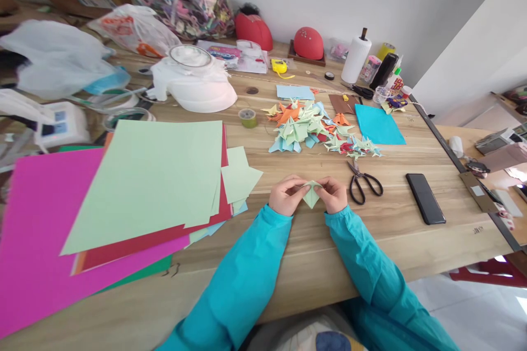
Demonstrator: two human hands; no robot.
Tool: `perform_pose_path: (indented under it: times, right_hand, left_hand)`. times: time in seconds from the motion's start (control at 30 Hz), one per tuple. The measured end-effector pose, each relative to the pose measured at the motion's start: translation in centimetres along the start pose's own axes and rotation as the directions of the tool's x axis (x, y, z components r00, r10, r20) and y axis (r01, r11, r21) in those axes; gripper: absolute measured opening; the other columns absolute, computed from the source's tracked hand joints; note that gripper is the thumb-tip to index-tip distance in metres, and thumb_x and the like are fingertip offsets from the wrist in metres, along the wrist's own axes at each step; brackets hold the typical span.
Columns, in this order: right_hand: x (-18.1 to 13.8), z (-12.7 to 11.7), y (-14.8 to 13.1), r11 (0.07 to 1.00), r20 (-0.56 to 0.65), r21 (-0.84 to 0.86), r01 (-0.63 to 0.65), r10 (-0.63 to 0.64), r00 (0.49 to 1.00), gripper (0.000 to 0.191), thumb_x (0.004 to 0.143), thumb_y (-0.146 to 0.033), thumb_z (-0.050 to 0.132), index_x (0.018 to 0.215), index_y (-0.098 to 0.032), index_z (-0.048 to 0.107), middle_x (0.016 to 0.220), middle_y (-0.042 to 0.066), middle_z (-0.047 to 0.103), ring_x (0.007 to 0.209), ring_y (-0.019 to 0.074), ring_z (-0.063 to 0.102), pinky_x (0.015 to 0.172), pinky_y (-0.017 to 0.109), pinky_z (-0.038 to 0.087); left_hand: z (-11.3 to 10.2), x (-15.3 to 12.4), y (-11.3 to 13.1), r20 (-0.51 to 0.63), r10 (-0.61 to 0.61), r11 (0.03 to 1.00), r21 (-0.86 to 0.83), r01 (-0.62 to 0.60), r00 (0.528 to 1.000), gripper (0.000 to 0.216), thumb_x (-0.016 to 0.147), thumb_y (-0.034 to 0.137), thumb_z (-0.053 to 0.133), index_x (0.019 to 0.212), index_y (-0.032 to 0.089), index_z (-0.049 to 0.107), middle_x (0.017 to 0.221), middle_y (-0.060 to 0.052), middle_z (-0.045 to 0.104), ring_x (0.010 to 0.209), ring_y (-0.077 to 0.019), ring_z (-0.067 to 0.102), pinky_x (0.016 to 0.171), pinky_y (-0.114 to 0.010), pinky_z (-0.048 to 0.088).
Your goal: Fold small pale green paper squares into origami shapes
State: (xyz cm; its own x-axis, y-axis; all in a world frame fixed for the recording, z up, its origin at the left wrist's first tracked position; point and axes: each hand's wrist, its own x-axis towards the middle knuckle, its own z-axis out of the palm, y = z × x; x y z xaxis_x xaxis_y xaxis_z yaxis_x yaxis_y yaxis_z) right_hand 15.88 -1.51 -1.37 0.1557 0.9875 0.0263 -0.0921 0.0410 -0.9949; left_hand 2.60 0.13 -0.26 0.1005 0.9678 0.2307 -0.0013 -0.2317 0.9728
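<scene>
Both my hands meet over the wooden table (pixel 411 230), pinching a small folded piece of light green paper (pixel 312 194). My left hand (pixel 286 194) grips its left side with curled fingers. My right hand (pixel 335 193) grips its right side the same way. Both sleeves are teal. Just beyond the hands lies a pile of folded paper figures (pixel 313 129) in green, orange, blue and red.
Black scissors (pixel 364 182) and a black phone (pixel 425 198) lie to the right of my hands. Large sheets of green, red and pink paper (pixel 135 192) are stacked at the left. A blue sheet (pixel 377 125), a white kettle-like object (pixel 193 79), a paper towel roll (pixel 356 57) and bags sit farther back.
</scene>
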Motion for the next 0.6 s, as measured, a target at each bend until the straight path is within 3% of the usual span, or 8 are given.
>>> perform_pose_path:
  times: [0.23, 0.47, 0.6]
  right_hand:
    - [0.07, 0.14, 0.07, 0.998, 0.017, -0.051, -0.042, 0.043, 0.999, 0.016, 0.063, -0.03, 0.063, 0.067, -0.015, 0.06, 0.056, -0.001, 0.058, 0.05, 0.0103, 0.05, 0.047, 0.022, 0.04]
    - [0.12, 0.5, 0.22, 0.992, 0.006, -0.1, -0.077, 0.078, 0.997, 0.018, 0.056, -0.028, 0.066, 0.066, -0.016, 0.057, 0.057, -0.002, 0.057, 0.051, 0.0107, 0.05, 0.048, 0.022, 0.04]
    - [0.22, 0.53, 0.32, 0.988, 0.008, -0.127, -0.085, 0.087, 0.996, 0.018, 0.055, -0.029, 0.066, 0.063, -0.016, 0.057, 0.053, -0.002, 0.054, 0.048, 0.0096, 0.047, 0.047, 0.023, 0.039]
  left_hand:
    - [0.0, 0.16, -0.19, -0.006, -0.06, 0.997, 0.045, 0.061, 0.998, 0.015, 0.066, 0.028, 0.062, 0.059, 0.015, 0.06, 0.06, 0.0, 0.049, 0.056, -0.0108, 0.046, 0.049, -0.022, 0.036]
    - [-0.04, 0.09, -0.03, 0.025, 0.046, 0.986, 0.159, -0.05, 0.999, 0.017, 0.068, 0.028, 0.061, 0.057, 0.016, 0.061, 0.062, -0.002, 0.054, 0.058, -0.0117, 0.05, 0.052, -0.023, 0.04]
    - [-0.1, 0.07, -0.16, 0.042, 0.041, 0.989, 0.139, -0.047, 0.998, 0.014, 0.067, 0.027, 0.063, 0.074, 0.016, 0.067, 0.076, -0.005, 0.06, 0.065, -0.0136, 0.055, 0.053, -0.023, 0.045]
